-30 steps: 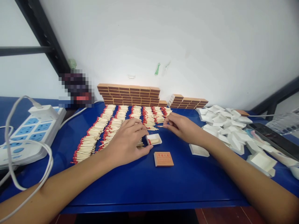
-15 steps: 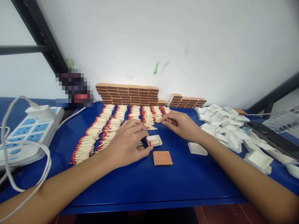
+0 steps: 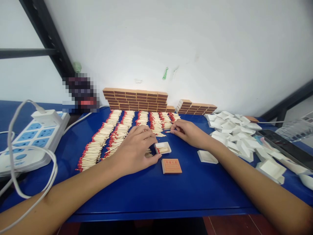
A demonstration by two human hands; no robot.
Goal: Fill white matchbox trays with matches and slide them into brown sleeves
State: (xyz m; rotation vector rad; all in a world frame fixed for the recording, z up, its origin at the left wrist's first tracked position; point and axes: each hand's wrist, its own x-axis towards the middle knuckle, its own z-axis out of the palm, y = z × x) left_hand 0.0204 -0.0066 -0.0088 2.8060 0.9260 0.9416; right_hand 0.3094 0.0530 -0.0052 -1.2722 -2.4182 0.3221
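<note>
My left hand (image 3: 135, 150) is curved at the left end of a small white matchbox tray (image 3: 168, 148), index finger and thumb gripping that end. A few matches (image 3: 162, 150) with red heads lie inside the tray. Just behind it, my right hand (image 3: 189, 132) pinches a match (image 3: 168, 132) near the front of the right-hand match rows, its head pointing left. In front of the tray sits an orange matchbox cover (image 3: 171, 166) with red print. Long rows of red-headed matches (image 3: 94, 148) spread to the left, partly covered by my left hand.
Stacked matchboxes (image 3: 137, 101) line the wall, with a lower stack (image 3: 197, 107) to their right. White trays (image 3: 232, 130) are heaped at the right, one single tray (image 3: 207, 156) nearer. A phone (image 3: 286, 147) lies beyond. A power strip (image 3: 36, 137) with looped white cable stands left.
The whole view has shifted slightly to the right. My right fingers have come a little toward me from the match rows, with a match now showing at their tips. My left hand stays at the tray.
</note>
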